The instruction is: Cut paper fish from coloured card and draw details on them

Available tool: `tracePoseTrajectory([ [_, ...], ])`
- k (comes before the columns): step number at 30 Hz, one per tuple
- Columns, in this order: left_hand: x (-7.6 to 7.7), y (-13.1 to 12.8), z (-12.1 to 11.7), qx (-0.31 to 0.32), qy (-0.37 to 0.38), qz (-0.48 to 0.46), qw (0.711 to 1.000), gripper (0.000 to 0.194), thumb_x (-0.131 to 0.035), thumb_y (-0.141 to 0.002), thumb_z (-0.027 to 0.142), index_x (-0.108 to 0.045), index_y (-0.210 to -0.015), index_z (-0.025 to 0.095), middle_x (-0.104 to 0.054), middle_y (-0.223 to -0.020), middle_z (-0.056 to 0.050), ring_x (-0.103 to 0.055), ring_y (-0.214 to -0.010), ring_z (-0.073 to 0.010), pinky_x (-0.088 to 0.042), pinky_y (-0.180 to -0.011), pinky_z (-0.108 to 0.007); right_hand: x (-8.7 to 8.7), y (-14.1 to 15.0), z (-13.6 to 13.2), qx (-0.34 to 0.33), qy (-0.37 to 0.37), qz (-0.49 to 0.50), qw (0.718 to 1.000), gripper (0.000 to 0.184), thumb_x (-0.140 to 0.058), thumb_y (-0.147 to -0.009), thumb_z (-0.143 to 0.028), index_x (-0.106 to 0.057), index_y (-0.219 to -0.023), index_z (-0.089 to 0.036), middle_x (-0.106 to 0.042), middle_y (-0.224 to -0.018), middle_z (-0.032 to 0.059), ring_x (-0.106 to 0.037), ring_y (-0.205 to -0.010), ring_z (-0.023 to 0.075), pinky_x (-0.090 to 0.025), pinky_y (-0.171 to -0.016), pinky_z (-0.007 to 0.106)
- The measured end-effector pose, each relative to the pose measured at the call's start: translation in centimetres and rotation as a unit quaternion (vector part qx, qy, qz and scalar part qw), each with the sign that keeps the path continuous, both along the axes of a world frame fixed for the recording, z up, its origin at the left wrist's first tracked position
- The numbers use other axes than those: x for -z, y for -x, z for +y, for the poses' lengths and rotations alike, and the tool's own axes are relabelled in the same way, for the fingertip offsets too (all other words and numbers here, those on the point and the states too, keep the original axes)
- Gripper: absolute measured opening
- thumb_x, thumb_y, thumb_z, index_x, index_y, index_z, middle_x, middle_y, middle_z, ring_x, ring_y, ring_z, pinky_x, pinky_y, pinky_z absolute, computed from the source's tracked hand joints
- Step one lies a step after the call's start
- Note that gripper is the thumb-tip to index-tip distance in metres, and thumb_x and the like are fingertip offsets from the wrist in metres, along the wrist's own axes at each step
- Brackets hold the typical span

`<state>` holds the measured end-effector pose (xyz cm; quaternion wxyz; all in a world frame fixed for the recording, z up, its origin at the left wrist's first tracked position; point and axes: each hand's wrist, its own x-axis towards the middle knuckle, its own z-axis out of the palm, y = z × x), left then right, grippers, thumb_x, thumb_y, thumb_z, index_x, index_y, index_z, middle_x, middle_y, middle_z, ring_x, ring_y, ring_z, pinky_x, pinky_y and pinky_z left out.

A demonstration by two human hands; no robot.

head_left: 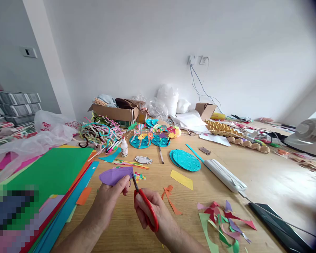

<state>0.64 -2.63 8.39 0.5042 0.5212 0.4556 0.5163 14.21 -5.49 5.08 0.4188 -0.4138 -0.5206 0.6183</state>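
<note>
My left hand (109, 196) pinches a piece of purple paper (112, 176) by its near edge, thumb on top. The paper has a rounded left end. In my right hand (155, 207) is a pair of scissors with red handles (153, 219), my fingers through the loops. Its blades point up and left and meet the right end of the paper; how far apart they are is hard to make out. Just beyond lie small coloured paper bits (139, 177), a white paper fish (143, 160) and thin paper strips (131, 164).
Coloured paper sheets (50, 168) are stacked at the left. A glue bottle (124, 147) stands beyond the hands. Turquoise ovals (185, 160), a yellow piece (181, 179), paper scraps (223, 225), a power strip (223, 175) and a dark tablet-like device (279, 226) lie to the right.
</note>
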Motion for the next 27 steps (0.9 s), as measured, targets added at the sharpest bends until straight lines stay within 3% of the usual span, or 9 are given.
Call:
tracePoseTrajectory([
  [7,0.5,0.1,0.2,-0.008,-0.01,0.015,1.0,0.029,-0.058,-0.07,0.035,-0.043,-0.048,0.024,-0.044,-0.051,0.003,-0.042,-0.056,-0.0167,-0.038,-0.056,-0.029,0.5,0.0,0.1,-0.02,0.013,-0.014,1.0,0.052,-0.051,-0.075,-0.069,-0.045,-0.063,-0.018,-0.043,-0.038,-0.0071,-0.03,-0.032,0.0045,-0.017,-0.036,0.02],
  [17,0.8,0.0,0.0,-0.016,0.011,0.005,1.0,0.031,-0.058,-0.069,0.039,-0.041,-0.048,0.023,-0.046,-0.052,0.002,-0.045,-0.055,-0.0165,-0.039,-0.058,-0.029,0.3,0.1,0.0,-0.021,0.009,-0.03,0.999,0.052,-0.051,-0.076,-0.067,-0.045,-0.064,-0.017,-0.045,-0.043,-0.0059,-0.036,-0.037,0.0055,-0.023,-0.038,0.018],
  [27,2.4,0.0,0.5,-0.003,-0.012,-0.02,1.0,0.029,-0.055,-0.073,0.033,-0.043,-0.05,0.023,-0.044,-0.052,0.003,-0.042,-0.055,-0.0153,-0.039,-0.053,-0.026,-0.2,0.2,-0.1,-0.002,0.022,-0.047,0.999,0.051,-0.053,-0.074,-0.067,-0.044,-0.063,-0.018,-0.043,-0.043,-0.0065,-0.036,-0.037,0.0051,-0.024,-0.036,0.017],
])
